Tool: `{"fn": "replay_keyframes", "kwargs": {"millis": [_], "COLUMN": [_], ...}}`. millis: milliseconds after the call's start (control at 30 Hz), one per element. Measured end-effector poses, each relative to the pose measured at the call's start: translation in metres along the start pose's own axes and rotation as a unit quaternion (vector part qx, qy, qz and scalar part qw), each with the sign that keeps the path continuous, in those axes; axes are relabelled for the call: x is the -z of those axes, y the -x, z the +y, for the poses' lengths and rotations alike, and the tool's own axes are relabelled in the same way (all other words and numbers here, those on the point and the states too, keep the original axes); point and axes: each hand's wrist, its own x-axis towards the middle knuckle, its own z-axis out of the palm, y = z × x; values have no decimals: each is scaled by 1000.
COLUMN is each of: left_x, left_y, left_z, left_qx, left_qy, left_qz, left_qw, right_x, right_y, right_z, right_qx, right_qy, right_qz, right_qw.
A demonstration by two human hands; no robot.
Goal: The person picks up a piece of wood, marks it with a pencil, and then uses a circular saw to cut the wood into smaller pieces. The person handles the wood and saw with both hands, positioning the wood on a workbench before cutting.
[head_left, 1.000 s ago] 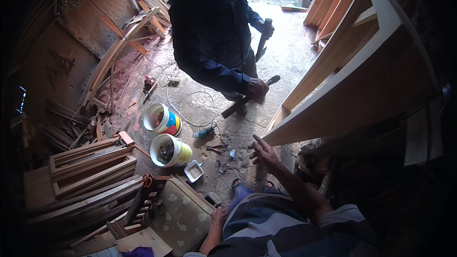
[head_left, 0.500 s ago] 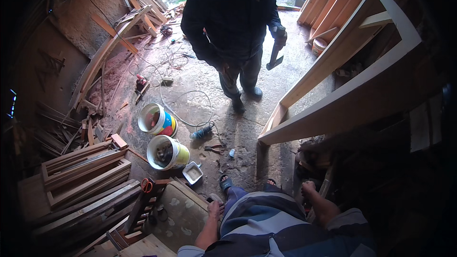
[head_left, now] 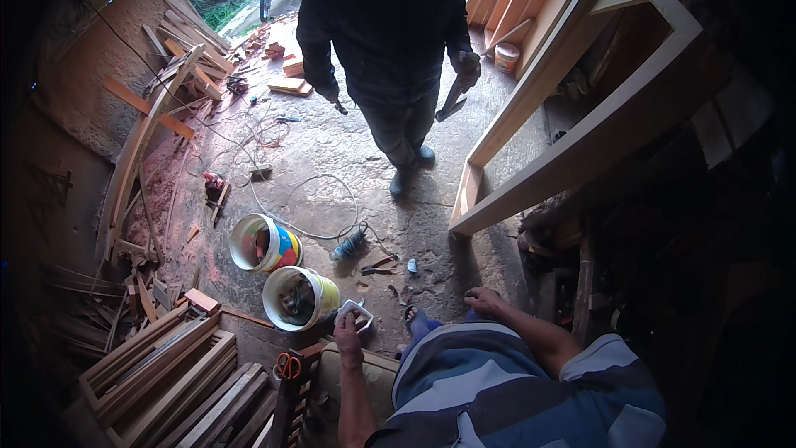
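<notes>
My left hand [head_left: 348,338] reaches down over a small white square dish [head_left: 365,309] on the floor, its fingers drawn together at the dish's near edge. Whatever they pinch, if anything, is too small to make out. By my knee rests my right hand [head_left: 486,302], fingers loosely stretched and nothing visible in them. Beside the dish stand a white-and-yellow bucket [head_left: 326,292] with dark things inside and a second, multicoloured bucket [head_left: 284,250]. Pliers [head_left: 379,265] and a blue-grey power tool [head_left: 349,246] with a cord lie ahead.
A person in dark clothes [head_left: 385,50] stands ahead with a hatchet-like tool [head_left: 452,102] in one hand. A large wooden frame [head_left: 572,158] leans at the right. Stacked wooden frames [head_left: 157,365] and orange-handled scissors [head_left: 288,365] are at the left. A cable [head_left: 264,203] loops across the floor.
My left hand has moved forward from beside my thigh to the dish. My right hand has come inward to my knee. The person ahead has shifted left in view, and the view has turned.
</notes>
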Motion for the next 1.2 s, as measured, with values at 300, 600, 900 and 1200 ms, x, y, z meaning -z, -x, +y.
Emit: {"fn": "replay_keyframes", "kwargs": {"millis": [300,600,900,1200], "left_x": [32,89,138,93], "left_y": [-2,33,82,1], "left_z": [45,181,143,58], "left_qx": [80,-260,-168,28], "left_qy": [24,26,11,0], "left_qz": [56,102,280,115], "left_qw": [995,960,945,993], "right_x": [27,-56,-63,107], "right_y": [-40,-11,-54,-181], "right_z": [-117,-69,-69,-204], "right_qx": [-107,-76,-111,-23], "right_qy": [-257,-69,-84,-250], "right_qz": [73,-14,-21,531], "right_qw": [958,995,990,810]}}
